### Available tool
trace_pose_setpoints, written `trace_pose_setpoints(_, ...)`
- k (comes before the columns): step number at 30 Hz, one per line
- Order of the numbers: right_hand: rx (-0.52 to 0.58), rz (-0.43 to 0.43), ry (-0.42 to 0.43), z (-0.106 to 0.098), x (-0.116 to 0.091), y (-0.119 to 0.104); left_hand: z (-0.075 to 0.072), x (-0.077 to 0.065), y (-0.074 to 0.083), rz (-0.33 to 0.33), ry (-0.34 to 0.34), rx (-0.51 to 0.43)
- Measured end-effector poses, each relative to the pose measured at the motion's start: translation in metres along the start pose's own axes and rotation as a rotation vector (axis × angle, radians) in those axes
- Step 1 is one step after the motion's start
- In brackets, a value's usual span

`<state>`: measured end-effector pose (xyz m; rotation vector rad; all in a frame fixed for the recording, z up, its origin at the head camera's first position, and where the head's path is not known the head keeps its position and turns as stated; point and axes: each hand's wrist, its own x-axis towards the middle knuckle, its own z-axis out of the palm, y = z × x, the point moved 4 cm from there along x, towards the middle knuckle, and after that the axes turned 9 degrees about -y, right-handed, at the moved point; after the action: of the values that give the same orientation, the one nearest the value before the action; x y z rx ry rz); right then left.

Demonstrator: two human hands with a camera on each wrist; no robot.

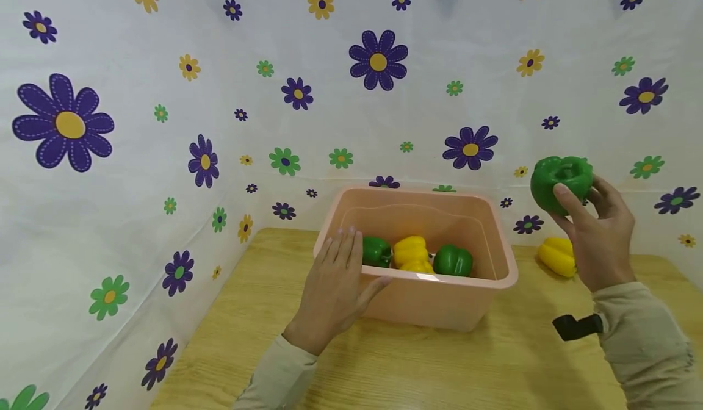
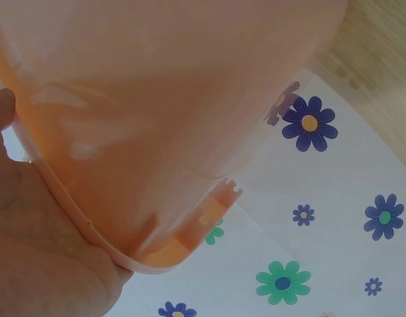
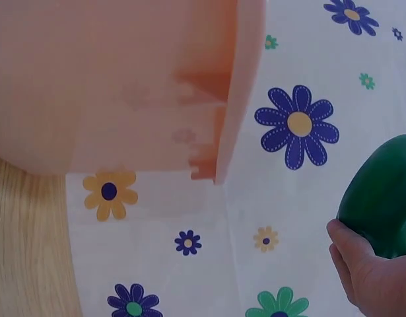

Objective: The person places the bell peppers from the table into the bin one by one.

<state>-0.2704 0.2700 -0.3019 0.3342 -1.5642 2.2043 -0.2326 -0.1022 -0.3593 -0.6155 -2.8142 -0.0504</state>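
My right hand [image 1: 606,236] grips a green bell pepper [image 1: 547,185] in the air, right of the peach plastic bin [image 1: 425,303]. In the right wrist view, part of this green bell pepper [image 3: 381,198] shows at the right edge. My left hand [image 1: 333,294] rests on the bin's front left rim with its fingers straight; the left wrist view shows that hand [image 2: 51,244] against the rim. Inside the bin lie a green bell pepper [image 1: 376,251] partly behind the left fingers, yellow bell peppers [image 1: 410,251] in the middle, and another green bell pepper [image 1: 453,260].
On the wooden table [image 1: 417,367], a yellow bell pepper [image 1: 556,256] lies right of the bin, partly hidden by the right hand. A white flowered sheet [image 1: 324,32] hangs behind and along the left. A black strap end [image 1: 575,327] sticks out from the right cuff.
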Motion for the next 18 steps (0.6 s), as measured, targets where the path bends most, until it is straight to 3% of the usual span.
trace_pose_setpoints(10, -0.132, 0.075, -0.119, 0.017, -0.007, 0.015, -0.001, 0.000, 0.000, -0.001, 0.009, -0.006)
trace_pose_setpoints(18, -0.110, 0.076, -0.247, 0.029, -0.014, 0.030, -0.002, 0.001, 0.000, -0.009, 0.003, -0.020)
